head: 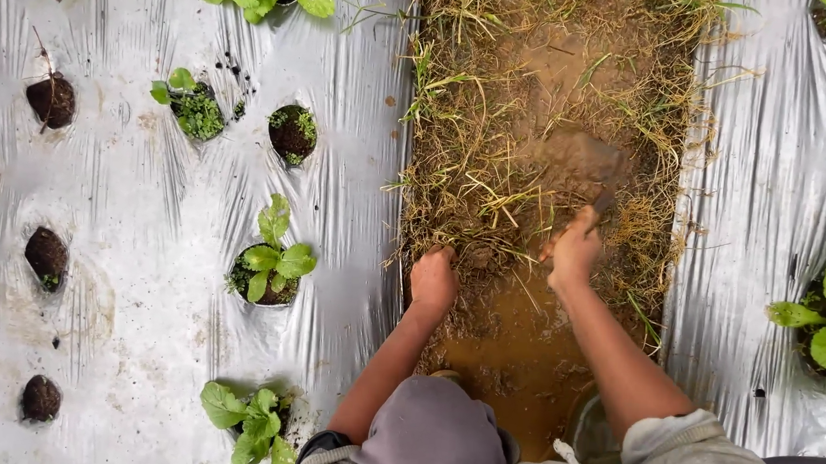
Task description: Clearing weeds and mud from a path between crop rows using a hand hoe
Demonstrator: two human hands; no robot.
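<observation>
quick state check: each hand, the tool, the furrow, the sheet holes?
left hand: closed on dry yellow-green grass clump
right hand: closed on muddy hand tool, blade in soil
brown muddy furrow: wet, partly cleared
silver plastic mulch sheet: holes, some with green leafy seedlings, some bare

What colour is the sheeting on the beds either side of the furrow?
Silvery grey, shiny and wrinkled plastic sheeting, with round planting holes; head view, the only one, shows it clearly.

The beds are covered by glossy, wrinkled silver plastic sheeting (154, 202). The furrow (519, 357) between them is formed of wet, shiny brown mud, overlaid with rough, dry straw-like grass (471, 170). Matt grey cloth (432, 437) is seen below.
</observation>
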